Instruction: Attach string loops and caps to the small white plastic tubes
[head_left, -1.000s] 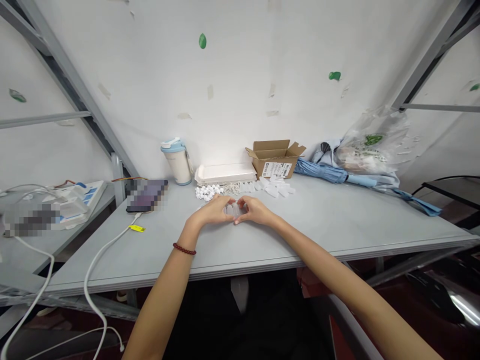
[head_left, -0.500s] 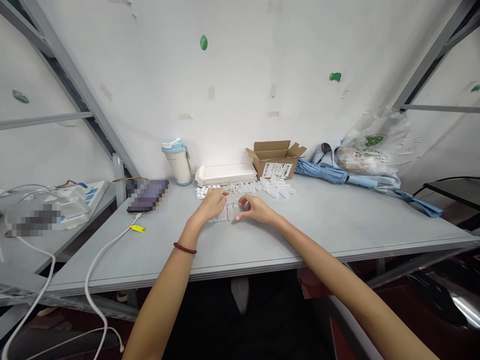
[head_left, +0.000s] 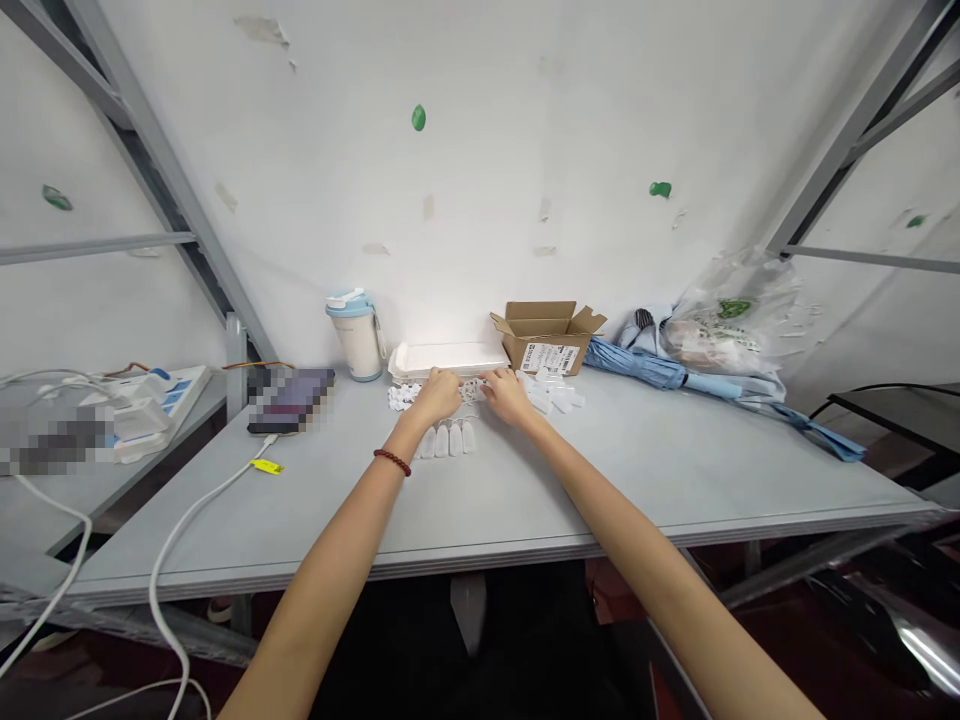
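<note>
1. Row of clear, rounded plastic cases (head_left: 453, 439) lies on the desk (head_left: 525, 500), on the person's side of both hands; each visible case has its long axis running toward the wall, while the row itself runs left to right.
2. Left hand (head_left: 439, 396) is the nearer to that row: its wrist side passes over the row's far left part, so how many cases lie beneath cannot be told. Right hand (head_left: 506, 397) stands beyond the row's right end, apart from it.
3. Small off-white pieces (head_left: 471, 391) lie between the two hands, farther from the person than the cases. Both sets of fingertips meet at this patch, one from each side; the pieces' own long axis is too small to read.
4. Left grip is curled downward, fingers bent; whether anything is pinched cannot be told. Right grip is loosely bent, thumb and fingers at the patch's right edge; whether they hold a piece cannot be told either.
5. White caps (head_left: 402, 397) sit just left of the left hand; translucent plastic pieces (head_left: 556, 394) spread just right of the right hand.
</note>
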